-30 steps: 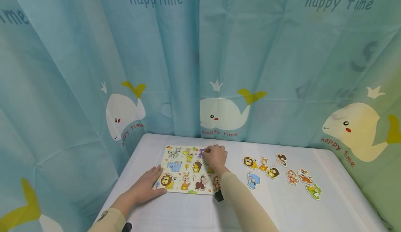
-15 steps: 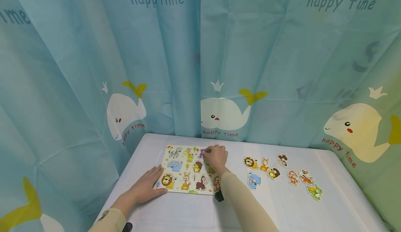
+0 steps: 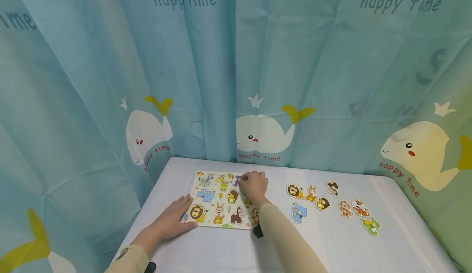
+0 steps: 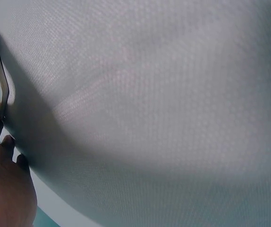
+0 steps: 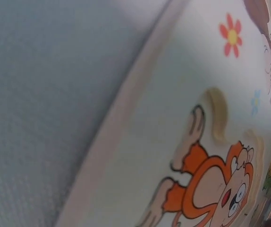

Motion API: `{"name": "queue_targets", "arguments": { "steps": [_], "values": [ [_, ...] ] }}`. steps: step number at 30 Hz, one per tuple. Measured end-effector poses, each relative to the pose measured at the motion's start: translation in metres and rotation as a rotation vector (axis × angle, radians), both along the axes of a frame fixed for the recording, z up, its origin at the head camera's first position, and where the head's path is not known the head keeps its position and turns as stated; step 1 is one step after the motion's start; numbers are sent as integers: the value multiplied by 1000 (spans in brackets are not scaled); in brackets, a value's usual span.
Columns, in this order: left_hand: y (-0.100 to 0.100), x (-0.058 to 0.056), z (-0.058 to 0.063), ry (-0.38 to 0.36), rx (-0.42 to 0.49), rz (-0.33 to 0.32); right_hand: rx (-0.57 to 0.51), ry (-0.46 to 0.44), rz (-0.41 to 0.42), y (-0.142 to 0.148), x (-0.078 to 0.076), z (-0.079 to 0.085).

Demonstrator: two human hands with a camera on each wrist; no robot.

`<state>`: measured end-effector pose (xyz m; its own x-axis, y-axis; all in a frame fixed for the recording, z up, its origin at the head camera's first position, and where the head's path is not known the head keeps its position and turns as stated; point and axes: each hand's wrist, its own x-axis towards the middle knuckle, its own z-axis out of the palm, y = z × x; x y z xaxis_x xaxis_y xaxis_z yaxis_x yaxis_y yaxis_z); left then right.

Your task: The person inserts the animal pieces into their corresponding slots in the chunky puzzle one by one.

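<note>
A wooden animal puzzle board point(image 3: 208, 206) lies on the white table. My left hand point(image 3: 172, 218) rests flat at its left edge, fingers extended and thumb near the front corner. At the far right corner of the board my right hand point(image 3: 255, 186) pinches a purple animal puzzle piece point(image 3: 237, 180), mostly hidden by the fingers. The zebra picture point(image 3: 205, 179) and giraffe picture point(image 3: 222, 182) are on the same row. In the right wrist view a monkey picture point(image 5: 204, 187) lies in a recess near the board's edge.
Loose puzzle pieces lie right of the board: a lion point(image 3: 294, 191), a kangaroo point(image 3: 311, 193), a hedgehog point(image 3: 322, 203), an elephant point(image 3: 299, 213), a monkey point(image 3: 345, 209), a tiger point(image 3: 359, 208) and a green crocodile-like piece point(image 3: 370, 226). A blue curtain point(image 3: 206, 60) hangs behind the table.
</note>
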<state>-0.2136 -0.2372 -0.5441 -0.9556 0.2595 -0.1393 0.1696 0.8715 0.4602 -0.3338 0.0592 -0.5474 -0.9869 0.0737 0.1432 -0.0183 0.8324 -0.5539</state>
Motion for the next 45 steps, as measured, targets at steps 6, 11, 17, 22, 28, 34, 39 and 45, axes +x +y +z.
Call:
{"name": "queue_targets", "arguments": {
  "steps": [6, 11, 17, 22, 28, 34, 39, 45],
  "values": [
    [0, 0, -1, 0, -3, 1, 14, 8, -5, 0, 0, -2],
    [0, 0, 0, -1, -6, 1, 50, 0, -12, -2, -1, -1],
    [1, -1, 1, -4, 0, 5, 20, -22, 15, 4, -1, 7],
    [2, -3, 1, 4, 13, -4, -70, 29, 35, 18, -2, 20],
    [-1, -1, -3, -2, 11, -19, -120, 100, 88, 34, 5, 37],
    [-3, 3, -3, 9, 31, -17, -195, 133, 127, 49, 17, 50],
    [-1, 4, -4, 1, 23, -15, -217, 136, 136, 64, 22, 55],
    [-1, 1, -3, 4, 21, -10, -231, 152, 158, 82, 30, 63]
  ]
}}
